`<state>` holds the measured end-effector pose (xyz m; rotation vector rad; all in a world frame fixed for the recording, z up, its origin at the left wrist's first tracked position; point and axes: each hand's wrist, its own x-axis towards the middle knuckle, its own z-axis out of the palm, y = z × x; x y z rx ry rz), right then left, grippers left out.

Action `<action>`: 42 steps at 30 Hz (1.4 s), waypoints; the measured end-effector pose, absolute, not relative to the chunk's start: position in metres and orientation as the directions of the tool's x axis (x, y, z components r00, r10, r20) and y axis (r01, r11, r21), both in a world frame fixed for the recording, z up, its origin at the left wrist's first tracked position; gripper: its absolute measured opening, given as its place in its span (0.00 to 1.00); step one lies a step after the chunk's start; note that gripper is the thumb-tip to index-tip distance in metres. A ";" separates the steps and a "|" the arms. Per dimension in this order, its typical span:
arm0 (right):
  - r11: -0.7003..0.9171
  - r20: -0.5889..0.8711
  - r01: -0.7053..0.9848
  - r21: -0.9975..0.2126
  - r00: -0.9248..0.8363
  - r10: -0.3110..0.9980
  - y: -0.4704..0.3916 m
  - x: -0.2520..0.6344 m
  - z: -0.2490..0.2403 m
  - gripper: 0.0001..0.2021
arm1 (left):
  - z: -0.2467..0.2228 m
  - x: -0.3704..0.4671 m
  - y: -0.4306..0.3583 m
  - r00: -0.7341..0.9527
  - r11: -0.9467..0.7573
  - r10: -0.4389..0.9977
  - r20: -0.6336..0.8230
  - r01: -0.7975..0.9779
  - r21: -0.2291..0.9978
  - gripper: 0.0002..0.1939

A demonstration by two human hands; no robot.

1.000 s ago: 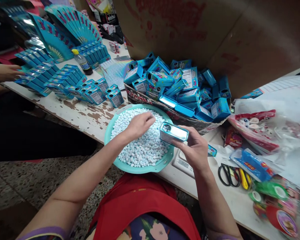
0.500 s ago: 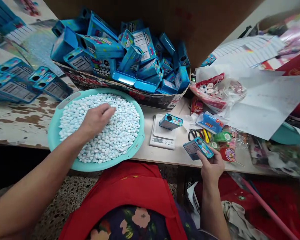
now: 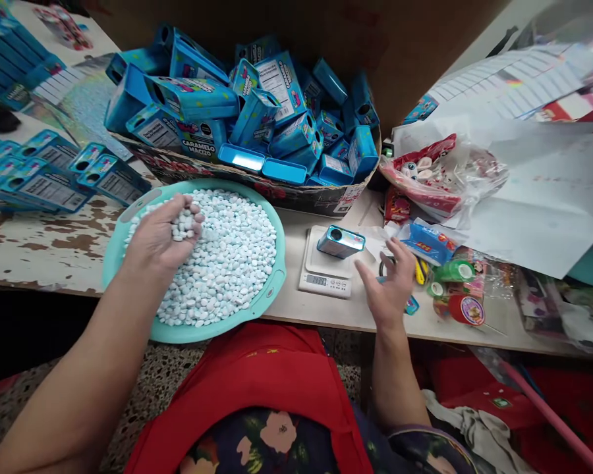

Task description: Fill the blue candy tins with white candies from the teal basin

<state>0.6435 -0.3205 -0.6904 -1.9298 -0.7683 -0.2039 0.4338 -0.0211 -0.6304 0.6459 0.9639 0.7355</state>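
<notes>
Above the left side of a turquoise basin [image 3: 269, 289], my left hand [image 3: 165, 237] is cupped round several pale candies [image 3: 182, 225]. More small white-blue candies [image 3: 222, 257] fill the basin. To its right, a blue tin [image 3: 340, 241] rests on a white kitchen scale [image 3: 325, 284], whose display is lit. Just right of the scale, my right hand [image 3: 389, 283] has its fingers spread and holds nothing. Behind that hand lies another blue tin [image 3: 412, 305], mostly hidden by it.
A cardboard box [image 3: 321, 197] heaped with blue tins stands behind the basin. More tins [image 3: 54, 184] are grouped at the left. Tape rolls [image 3: 457, 271], a round red container [image 3: 467, 309], plastic bags [image 3: 445, 181] and papers [image 3: 538, 197] lie at the right.
My left hand has turned up and moved left, now with candies in it. My right hand has let go of its tin and moved left toward the scale.
</notes>
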 end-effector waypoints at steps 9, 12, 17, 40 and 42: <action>-0.268 0.291 0.498 -0.825 0.781 0.553 -0.269 0.640 -0.672 0.21 | -0.615 0.444 -0.046 0.468 0.721 0.675 -0.571 -0.254 0.645 0.18; -0.145 0.384 0.604 -0.784 0.655 0.650 -0.261 0.617 -0.639 0.21 | -0.592 0.461 -0.068 0.508 0.637 0.729 -0.459 -0.257 0.727 0.23; 0.083 0.430 0.690 -0.719 0.349 0.833 -0.225 0.589 -0.605 0.17 | -0.563 0.485 -0.094 0.504 0.384 0.849 -0.161 -0.377 0.843 0.24; 0.040 0.379 0.659 -0.751 0.382 0.843 -0.201 0.585 -0.599 0.15 | -0.571 0.485 -0.073 0.427 0.149 0.904 -0.008 -0.297 0.943 0.22; -0.015 0.366 0.632 -0.775 0.467 0.805 -0.215 0.596 -0.604 0.17 | -0.578 0.471 -0.064 0.384 0.022 0.922 0.048 -0.175 0.984 0.20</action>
